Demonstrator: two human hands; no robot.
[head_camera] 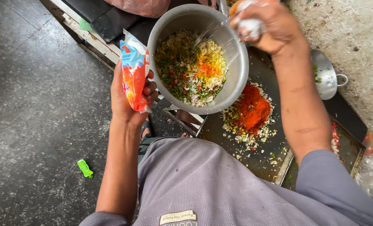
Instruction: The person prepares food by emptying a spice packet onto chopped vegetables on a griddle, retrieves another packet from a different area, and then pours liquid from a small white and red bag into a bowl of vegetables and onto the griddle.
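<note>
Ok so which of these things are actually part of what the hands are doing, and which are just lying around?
In use:
- steel bowl of chopped mix
- white packet in right hand
- orange pouch in left hand

Lying about:
- green scrap on floor
- small pan
- red spice heap on tray

Soft even daylight, faint shadows, mild glare on steel, edges stretched

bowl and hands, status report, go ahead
Left hand shut on packet, beside the bowl. Right hand squeezing a white pouch over the chopped mix. Nothing between pouch and bowl.
</note>
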